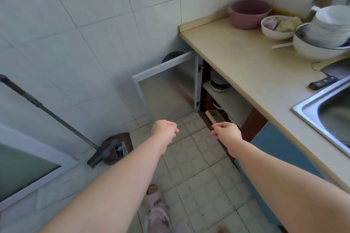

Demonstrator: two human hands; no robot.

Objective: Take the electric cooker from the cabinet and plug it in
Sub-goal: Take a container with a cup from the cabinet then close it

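Cabinet (223, 98) under counter (236, 56); sink (325, 111) right.

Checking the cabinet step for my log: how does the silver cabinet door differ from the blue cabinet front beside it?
The silver cabinet door stands swung open toward the tiled wall; the blue cabinet front sits shut. The silver door has a pale frame around a grey panel; the blue front looks plain. The silver door's compartment shows shelves with dishes; the blue front hides its contents. Both sit under the same counter.
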